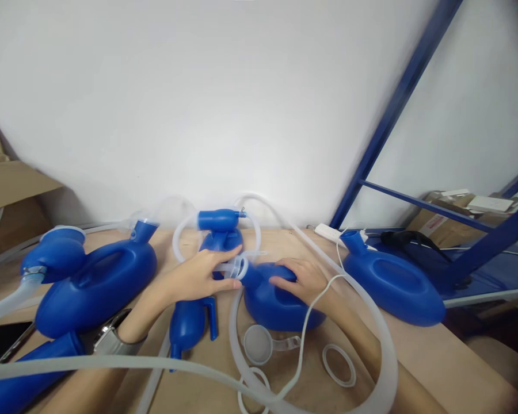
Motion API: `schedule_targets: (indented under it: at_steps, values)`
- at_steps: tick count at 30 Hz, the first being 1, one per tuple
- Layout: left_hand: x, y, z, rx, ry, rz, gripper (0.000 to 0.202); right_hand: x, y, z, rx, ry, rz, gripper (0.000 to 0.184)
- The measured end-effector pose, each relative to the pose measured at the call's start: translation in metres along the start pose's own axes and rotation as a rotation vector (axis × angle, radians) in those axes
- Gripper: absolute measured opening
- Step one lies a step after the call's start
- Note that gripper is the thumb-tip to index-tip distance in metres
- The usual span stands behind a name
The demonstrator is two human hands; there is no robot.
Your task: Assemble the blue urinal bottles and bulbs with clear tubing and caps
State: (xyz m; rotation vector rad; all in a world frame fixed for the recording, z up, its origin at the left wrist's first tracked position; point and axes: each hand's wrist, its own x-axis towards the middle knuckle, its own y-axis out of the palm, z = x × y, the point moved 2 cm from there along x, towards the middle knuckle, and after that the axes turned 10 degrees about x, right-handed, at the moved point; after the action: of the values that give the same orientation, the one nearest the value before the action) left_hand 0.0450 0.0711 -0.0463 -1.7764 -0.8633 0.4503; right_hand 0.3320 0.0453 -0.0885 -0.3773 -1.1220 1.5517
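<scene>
A blue plastic urinal bottle (263,307) lies on the table in front of me, its neck pointing left. My right hand (300,279) grips the bottle by its handle from the right. At the bottle's mouth, my left hand (211,276) has thumb and fingers around a translucent plastic collar (240,268); part of it is hidden by the fingers. Just below lie a translucent cap with a strap (259,345) and a loose white ring (339,365). Beside my left wrist is a blue funnel-like piece with a handle (187,325). Behind my left hand stands another blue piece (218,219) joined to a tube.
More blue bottles stand at left (107,282) and right (397,282). A blue bulb-shaped piece with hose (54,253), a phone (4,339) and a cardboard box (17,195) are leftward. A translucent hose (384,339) loops across the front. A power strip (328,232) lies by the wall.
</scene>
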Motion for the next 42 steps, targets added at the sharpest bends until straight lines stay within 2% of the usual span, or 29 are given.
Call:
schedule_targets:
  at_steps: [5,9,13,16,18,21,30,36,42]
  values:
    - [0.0,0.002,0.005,-0.085,-0.049,-0.008,0.081,0.0,0.003,-0.002,-0.006,-0.006,-0.016,0.038]
    - [0.002,0.001,0.001,-0.052,-0.08,-0.044,0.067,0.0,0.002,0.0,-0.009,-0.02,-0.005,0.037]
    - [0.002,-0.001,-0.005,0.078,-0.016,-0.09,0.068,-0.001,0.001,-0.001,-0.023,-0.028,-0.021,0.036]
    - [-0.001,-0.002,-0.006,0.156,0.004,-0.064,0.072,-0.001,0.003,-0.004,-0.033,-0.037,-0.022,0.039]
    - [-0.004,-0.002,-0.004,0.153,0.003,-0.016,0.076,-0.001,0.005,-0.005,-0.041,-0.045,-0.026,0.039]
    - [-0.005,-0.001,-0.002,0.125,0.018,0.019,0.072,-0.002,0.006,-0.006,-0.059,-0.056,-0.031,0.037]
    - [-0.001,-0.003,-0.001,0.098,0.05,0.01,0.065,-0.002,0.001,-0.001,-0.079,-0.086,-0.018,0.034]
    - [-0.002,-0.002,-0.002,0.098,0.071,-0.044,0.061,-0.002,0.001,-0.001,-0.084,-0.098,-0.018,0.033]
    - [-0.003,0.002,0.0,0.126,0.112,-0.067,0.06,-0.004,0.002,-0.003,-0.106,-0.117,-0.043,0.039]
